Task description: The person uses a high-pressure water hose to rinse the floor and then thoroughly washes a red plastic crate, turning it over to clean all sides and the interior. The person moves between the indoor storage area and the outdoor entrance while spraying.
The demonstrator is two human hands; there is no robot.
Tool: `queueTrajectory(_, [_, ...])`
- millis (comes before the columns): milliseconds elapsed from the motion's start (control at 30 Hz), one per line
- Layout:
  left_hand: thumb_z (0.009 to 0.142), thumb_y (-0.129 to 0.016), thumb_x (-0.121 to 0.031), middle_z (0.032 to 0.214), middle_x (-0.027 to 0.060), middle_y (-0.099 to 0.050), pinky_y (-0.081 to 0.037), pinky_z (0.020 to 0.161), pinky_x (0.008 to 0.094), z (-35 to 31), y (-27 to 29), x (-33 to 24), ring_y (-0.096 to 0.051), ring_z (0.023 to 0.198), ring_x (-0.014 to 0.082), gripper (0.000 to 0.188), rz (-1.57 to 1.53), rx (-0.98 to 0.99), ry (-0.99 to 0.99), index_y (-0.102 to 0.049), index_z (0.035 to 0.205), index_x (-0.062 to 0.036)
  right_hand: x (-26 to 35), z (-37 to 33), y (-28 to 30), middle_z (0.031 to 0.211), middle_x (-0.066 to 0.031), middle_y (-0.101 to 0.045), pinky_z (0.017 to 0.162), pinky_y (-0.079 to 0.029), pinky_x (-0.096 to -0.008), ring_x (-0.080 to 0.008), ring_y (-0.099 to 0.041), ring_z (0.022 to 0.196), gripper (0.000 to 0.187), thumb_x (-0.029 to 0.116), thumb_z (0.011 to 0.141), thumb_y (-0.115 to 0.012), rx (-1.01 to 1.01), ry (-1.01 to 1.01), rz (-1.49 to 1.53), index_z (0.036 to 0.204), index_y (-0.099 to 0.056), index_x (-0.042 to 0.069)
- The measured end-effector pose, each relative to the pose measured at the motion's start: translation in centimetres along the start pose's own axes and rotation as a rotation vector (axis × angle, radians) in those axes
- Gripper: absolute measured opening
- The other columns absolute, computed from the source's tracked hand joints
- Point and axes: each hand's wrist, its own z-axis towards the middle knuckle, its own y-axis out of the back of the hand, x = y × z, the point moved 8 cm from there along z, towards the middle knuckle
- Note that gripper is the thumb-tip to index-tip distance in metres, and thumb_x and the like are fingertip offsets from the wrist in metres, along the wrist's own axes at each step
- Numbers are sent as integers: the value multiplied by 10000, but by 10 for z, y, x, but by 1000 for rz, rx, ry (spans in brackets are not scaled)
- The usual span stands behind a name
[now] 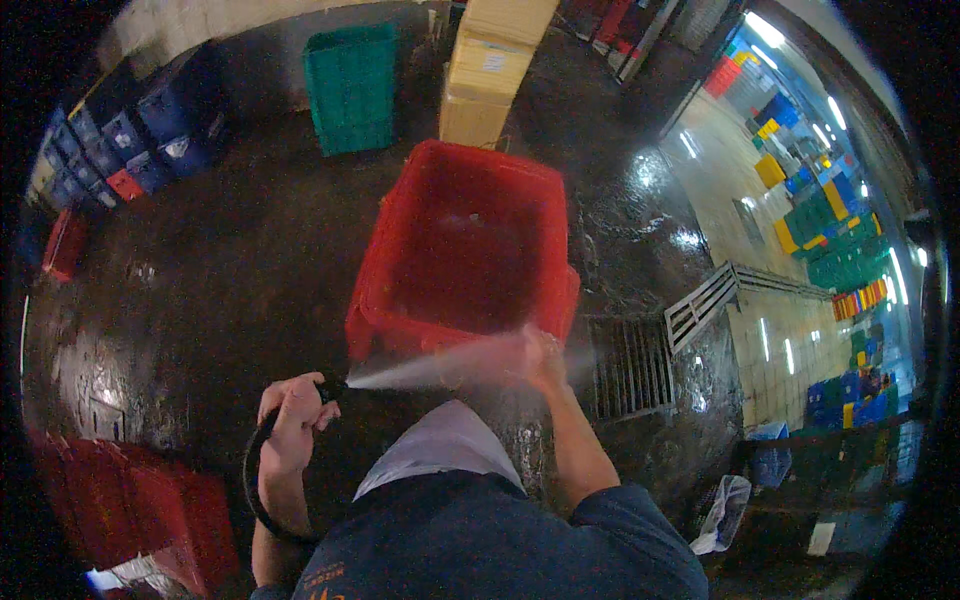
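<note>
My left hand (298, 405) is closed around the spray nozzle (328, 388) of a black hose (252, 475), which curves down along my forearm. A white fan of water (430, 363) shoots to the right from it, across the near side of a large red plastic tub (465, 240). The tub stands in front of me with its open top facing up, its inside wet and dark, and another red rim shows under it. At the tub's near right corner is my right hand (543, 358), in the spray. Mist blurs its fingers, so its grip on the rim cannot be made out.
A green crate (352, 90) and stacked cream boxes (490, 75) stand beyond the tub. Right of it lie a floor drain grate (630, 365) and a pale slatted panel (700, 305). Blue bins (180, 110) line the far left; red bins (140, 510) stand near left. The floor is wet.
</note>
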Motion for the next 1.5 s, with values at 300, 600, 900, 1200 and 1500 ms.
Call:
queueTrajectory(300, [937, -466, -591, 605, 84, -508, -441, 557, 305, 10, -89, -42, -515, 553, 171, 684, 445, 131, -356, -480, 553, -25, -82, 4, -24, 1184, -332, -574, 936, -444, -507, -470, -553, 1106, 469, 306, 943, -521, -57, -683, 425, 1263, -482, -35])
queueTrajectory(600, [929, -513, -590, 701, 116, -550, -482, 593, 333, 18, -122, -49, -550, 587, 192, 687, 411, -27, -457, -485, 575, -2, -58, -8, -42, 1299, -295, -546, 1007, -457, -446, -392, -553, 1193, 529, 344, 1019, -418, -178, -830, 252, 1288, -501, -104])
queueTrajectory(900, [953, -602, -420, 674, -9, -391, -405, 631, 288, 37, -41, -55, -421, 620, 130, 427, 130, -381, -491, -590, 966, 6, -47, -6, -33, 1350, -292, -507, 1028, -447, -436, -415, -517, 1233, 460, 249, 984, -509, -114, -740, 329, 1250, -528, -125])
queueTrajectory(1200, [970, -571, -374, 622, -40, -323, -324, 550, 280, 18, 41, -72, -346, 569, 93, 358, 303, -488, -372, -532, 806, -58, 18, 37, 19, 1249, -253, -540, 1073, -356, -510, -389, -439, 1290, 321, 175, 882, -581, -269, -138, -128, 1153, -613, 6])
queueTrajectory(1500, [969, -579, -325, 625, -16, -365, -417, 590, 318, -18, 43, -26, -398, 550, 111, 331, 133, -331, -151, -560, 901, -1, 92, 34, -30, 913, -114, -685, 740, -463, -466, -314, -635, 848, 141, 175, 884, -544, -161, -10, 87, 904, -650, 83])
